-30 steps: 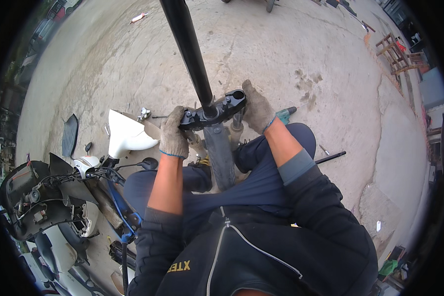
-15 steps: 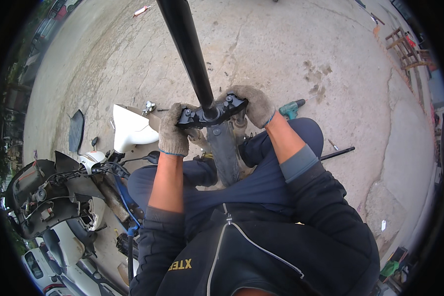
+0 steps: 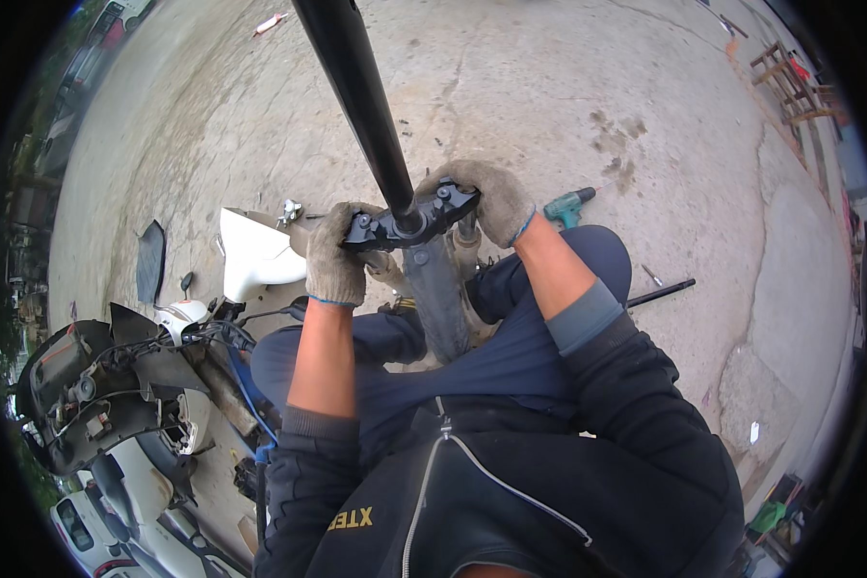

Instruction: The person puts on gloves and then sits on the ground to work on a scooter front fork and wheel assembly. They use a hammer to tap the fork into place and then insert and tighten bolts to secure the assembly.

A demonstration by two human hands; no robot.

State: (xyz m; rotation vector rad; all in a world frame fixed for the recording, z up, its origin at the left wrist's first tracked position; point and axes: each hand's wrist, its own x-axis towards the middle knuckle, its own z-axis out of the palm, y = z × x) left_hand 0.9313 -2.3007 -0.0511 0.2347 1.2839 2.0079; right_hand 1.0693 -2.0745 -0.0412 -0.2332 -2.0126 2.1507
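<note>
A scooter's front fork stands between my knees. Its long black steering stem (image 3: 361, 101) rises toward the upper left from a black fork clamp (image 3: 409, 223). My left hand (image 3: 336, 252), in a grey knitted glove, is wrapped round the clamp's left end. Round its right end closes my right hand (image 3: 493, 200), gloved the same way. Below the clamp, the fork legs (image 3: 467, 250) run down either side of a dusty dark tyre (image 3: 435, 299). My fingertips are partly hidden behind the clamp.
A green cordless drill (image 3: 570, 207) and a black rod (image 3: 661, 293) lie right of my knee. At left are a white fairing panel (image 3: 255, 252), a dark mat-like piece (image 3: 150, 262) and a partly stripped scooter (image 3: 96, 385). A wooden chair (image 3: 790, 87) stands far right.
The clamp and both hands have shifted very slightly left in the picture, and the stem's top leans a little further left. Both hands keep their hold.
</note>
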